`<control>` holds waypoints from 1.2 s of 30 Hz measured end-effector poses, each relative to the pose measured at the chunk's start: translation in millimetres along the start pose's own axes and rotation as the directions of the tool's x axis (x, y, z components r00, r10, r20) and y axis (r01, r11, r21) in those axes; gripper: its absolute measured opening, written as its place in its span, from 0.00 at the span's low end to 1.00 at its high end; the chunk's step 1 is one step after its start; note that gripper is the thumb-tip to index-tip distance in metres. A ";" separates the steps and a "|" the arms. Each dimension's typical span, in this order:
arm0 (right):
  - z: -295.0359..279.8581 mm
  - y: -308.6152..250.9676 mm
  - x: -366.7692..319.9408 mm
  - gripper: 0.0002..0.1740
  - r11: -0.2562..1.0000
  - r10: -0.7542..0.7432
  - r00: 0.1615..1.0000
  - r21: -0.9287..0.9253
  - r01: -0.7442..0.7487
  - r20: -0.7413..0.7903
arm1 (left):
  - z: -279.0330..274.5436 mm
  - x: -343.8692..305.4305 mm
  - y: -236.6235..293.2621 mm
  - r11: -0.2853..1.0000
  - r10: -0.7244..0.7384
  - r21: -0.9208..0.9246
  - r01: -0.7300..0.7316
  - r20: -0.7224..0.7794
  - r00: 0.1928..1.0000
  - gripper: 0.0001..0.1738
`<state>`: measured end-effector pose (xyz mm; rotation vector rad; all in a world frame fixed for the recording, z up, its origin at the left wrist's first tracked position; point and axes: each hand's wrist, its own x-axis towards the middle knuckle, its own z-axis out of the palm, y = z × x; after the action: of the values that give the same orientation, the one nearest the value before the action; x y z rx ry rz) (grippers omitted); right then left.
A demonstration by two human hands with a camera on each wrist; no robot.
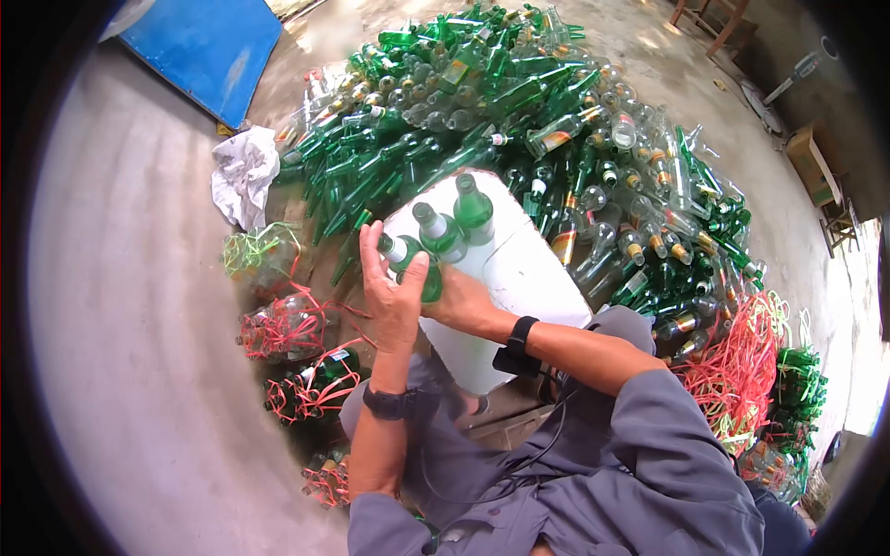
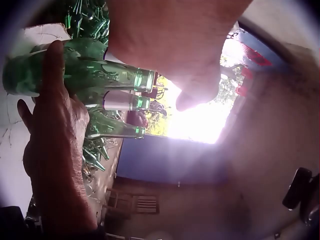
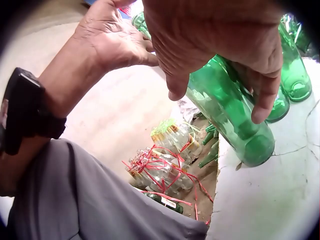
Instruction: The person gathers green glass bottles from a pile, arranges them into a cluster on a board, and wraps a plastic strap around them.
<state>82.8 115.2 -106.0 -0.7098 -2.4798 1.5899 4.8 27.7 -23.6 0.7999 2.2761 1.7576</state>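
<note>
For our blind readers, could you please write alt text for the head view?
Green bottles stand on a white block; a bare right hand grips one, the left hand close by. Beyond lies a big heap of bottles.

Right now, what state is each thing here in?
Left hand: fingers extended
Right hand: gripping nearest green bottle
White block: cracked
Far green bottle: standing
Piled bottles: lying loose
Bottle bundles: tied
Red strips: tangled
White cloth or bag: crumpled
</note>
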 end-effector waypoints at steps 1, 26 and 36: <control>-1.0 -0.1 0.5 0.37 1.000 -0.007 1.000 0.027 0.006 0.003 | 2.9 -0.7 -3.2 1.000 0.004 -0.005 -0.004 0.001 1.000 0.38; -200.1 110.2 85.0 0.16 0.776 0.528 0.849 0.404 -0.485 0.005 | 7.4 2.5 1.9 0.960 0.049 0.274 -0.051 0.014 0.999 0.35; -175.3 226.0 133.8 0.22 0.534 0.726 0.688 0.628 -0.566 0.003 | 5.9 3.3 8.9 0.970 -0.024 0.244 0.019 0.020 1.000 0.34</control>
<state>96.5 396.9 -248.0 -1.7207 -1.3954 2.1395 7.3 35.9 -16.3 0.8270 2.5074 1.4693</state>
